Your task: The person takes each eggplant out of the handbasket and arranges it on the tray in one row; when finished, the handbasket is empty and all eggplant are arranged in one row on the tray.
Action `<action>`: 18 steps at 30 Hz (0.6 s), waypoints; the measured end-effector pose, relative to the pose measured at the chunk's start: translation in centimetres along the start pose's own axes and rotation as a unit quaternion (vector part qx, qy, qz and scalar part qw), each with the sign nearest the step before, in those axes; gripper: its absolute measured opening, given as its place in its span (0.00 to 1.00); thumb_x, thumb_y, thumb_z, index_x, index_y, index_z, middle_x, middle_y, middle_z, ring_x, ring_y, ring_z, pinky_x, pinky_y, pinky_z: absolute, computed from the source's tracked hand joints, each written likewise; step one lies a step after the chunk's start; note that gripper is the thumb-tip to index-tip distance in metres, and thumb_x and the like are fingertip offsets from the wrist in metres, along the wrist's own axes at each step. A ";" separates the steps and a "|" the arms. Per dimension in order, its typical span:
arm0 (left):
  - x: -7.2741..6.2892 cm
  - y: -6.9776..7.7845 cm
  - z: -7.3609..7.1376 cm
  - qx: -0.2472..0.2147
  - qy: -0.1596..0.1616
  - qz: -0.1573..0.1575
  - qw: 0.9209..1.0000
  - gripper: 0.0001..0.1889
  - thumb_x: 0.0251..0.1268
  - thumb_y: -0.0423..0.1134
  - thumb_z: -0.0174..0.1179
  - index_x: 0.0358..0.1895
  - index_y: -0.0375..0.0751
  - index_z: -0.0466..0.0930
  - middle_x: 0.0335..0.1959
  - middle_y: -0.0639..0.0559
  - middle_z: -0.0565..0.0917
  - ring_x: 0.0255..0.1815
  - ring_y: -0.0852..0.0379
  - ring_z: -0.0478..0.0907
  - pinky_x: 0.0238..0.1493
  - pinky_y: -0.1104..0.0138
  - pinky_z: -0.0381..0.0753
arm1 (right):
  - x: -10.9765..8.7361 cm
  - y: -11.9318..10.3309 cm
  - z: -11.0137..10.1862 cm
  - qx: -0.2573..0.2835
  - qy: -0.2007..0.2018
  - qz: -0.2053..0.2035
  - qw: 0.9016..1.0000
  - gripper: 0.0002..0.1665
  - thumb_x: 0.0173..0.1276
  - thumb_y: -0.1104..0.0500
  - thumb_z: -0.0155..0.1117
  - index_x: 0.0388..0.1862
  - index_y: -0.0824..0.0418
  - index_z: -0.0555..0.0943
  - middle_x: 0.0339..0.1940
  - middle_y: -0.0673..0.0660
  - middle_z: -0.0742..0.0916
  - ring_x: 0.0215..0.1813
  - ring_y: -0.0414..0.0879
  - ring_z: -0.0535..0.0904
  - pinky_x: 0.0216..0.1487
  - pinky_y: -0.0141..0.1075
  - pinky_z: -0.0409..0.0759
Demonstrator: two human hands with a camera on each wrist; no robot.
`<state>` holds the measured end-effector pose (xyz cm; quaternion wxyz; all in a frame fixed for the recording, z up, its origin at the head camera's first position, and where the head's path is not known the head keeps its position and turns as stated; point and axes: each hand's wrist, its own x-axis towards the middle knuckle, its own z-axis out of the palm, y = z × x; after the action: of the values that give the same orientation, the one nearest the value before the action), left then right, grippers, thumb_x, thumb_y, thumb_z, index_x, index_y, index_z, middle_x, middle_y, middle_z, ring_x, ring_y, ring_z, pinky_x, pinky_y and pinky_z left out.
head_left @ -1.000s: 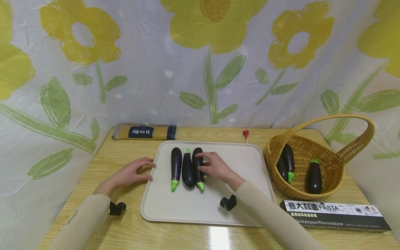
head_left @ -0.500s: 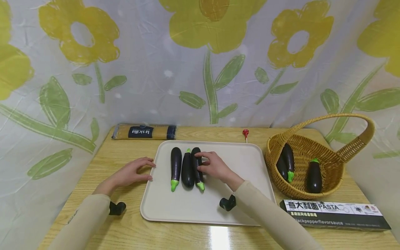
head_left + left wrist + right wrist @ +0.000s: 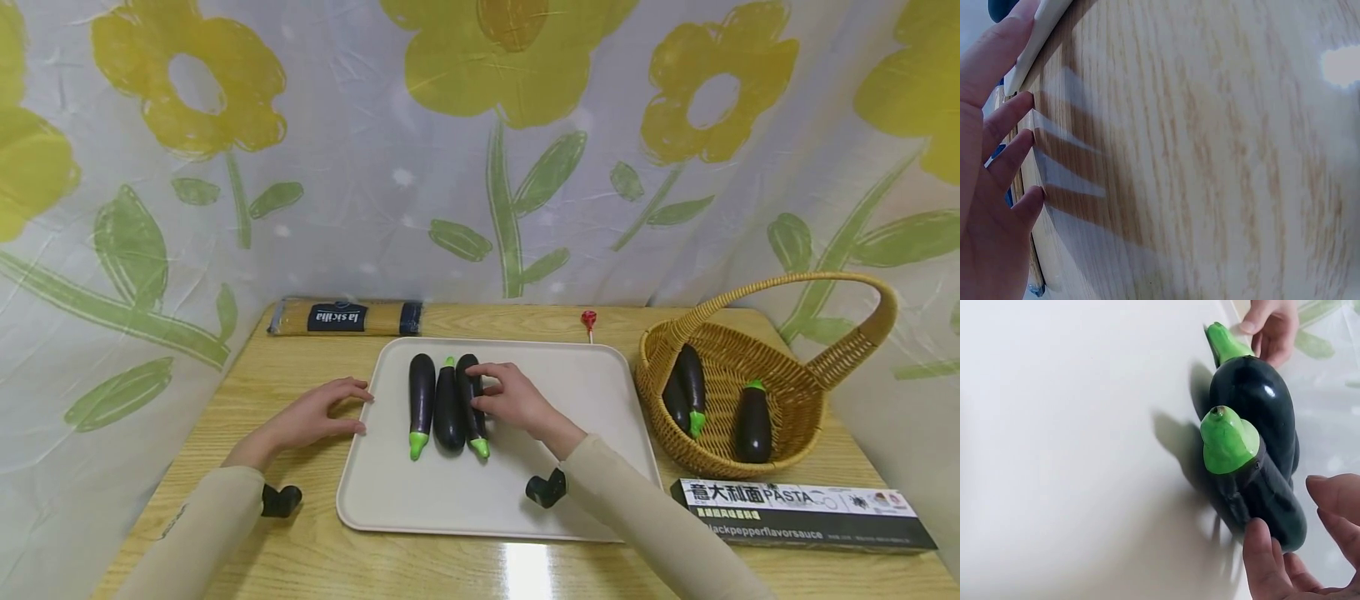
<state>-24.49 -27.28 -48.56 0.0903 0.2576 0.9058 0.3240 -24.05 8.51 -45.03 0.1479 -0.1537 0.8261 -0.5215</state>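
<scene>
Three eggplants lie side by side on a white tray [image 3: 577,500]: the left eggplant [image 3: 422,396], the middle eggplant [image 3: 449,412] with its green stem at the far end, and the right eggplant [image 3: 470,400]. My right hand [image 3: 525,404] is at the right eggplant. Its thumb touches the side of that eggplant [image 3: 1260,487] in the right wrist view, while the other fingers stay loosely bent and apart. Beside the tray's left rim is my left hand [image 3: 322,414], fingers spread, with fingertips at the edge [image 3: 1035,125].
A wicker basket [image 3: 795,379] with a tall handle stands to the right, with eggplants inside. A black pasta box [image 3: 802,517] lies in front of it. Behind the tray are a spaghetti pack [image 3: 345,317] and a red lollipop [image 3: 588,320]. A flowered curtain backs the table.
The right eggplant's far end has shifted slightly left, closer to the middle eggplant, with my right hand against it. My left hand has stayed in place.
</scene>
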 end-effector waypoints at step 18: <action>0.0 0.1 0.0 0.005 0.000 0.002 1.000 0.24 0.60 0.51 0.68 0.57 0.46 0.79 0.68 0.36 0.70 0.71 0.32 0.59 0.69 0.38 0.57 | -0.8 -0.7 -0.5 0.002 0.009 0.000 1.000 0.27 0.65 0.67 0.65 0.64 0.62 0.76 0.68 0.66 0.68 0.59 0.60 0.79 0.50 0.40 0.82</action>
<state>-24.45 -27.25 -48.52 0.0885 0.2602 0.9068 0.3196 -23.46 8.97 -44.14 0.1406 -0.1488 0.8265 -0.5244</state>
